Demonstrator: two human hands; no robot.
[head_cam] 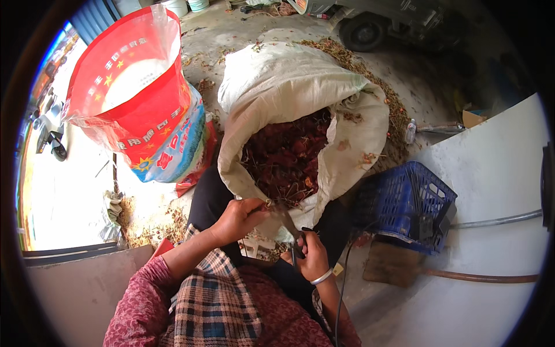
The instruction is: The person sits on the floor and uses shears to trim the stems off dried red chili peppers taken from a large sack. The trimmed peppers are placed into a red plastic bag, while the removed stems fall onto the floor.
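My left hand (238,220) pinches a small dark red piece, apparently a dried chili pepper (263,207), at the near rim of an open white woven sack (282,84). In my right hand (314,256) are dark-handled scissors (299,239). Their blades, blurred, reach up beside the left fingertips; whether they touch the stem I cannot tell. Dark red dried chili peppers (286,152), many with pale stems, fill the sack's mouth. The sack stands between my knees, its rim folded outward.
To the left stands an open red and blue printed bag (143,117). A blue plastic crate (386,204) is at the right, near a wooden board (392,264) with a long handle. Plant scraps (381,86) and a plastic bottle (410,131) lie beyond the sack, near a vehicle wheel (364,32).
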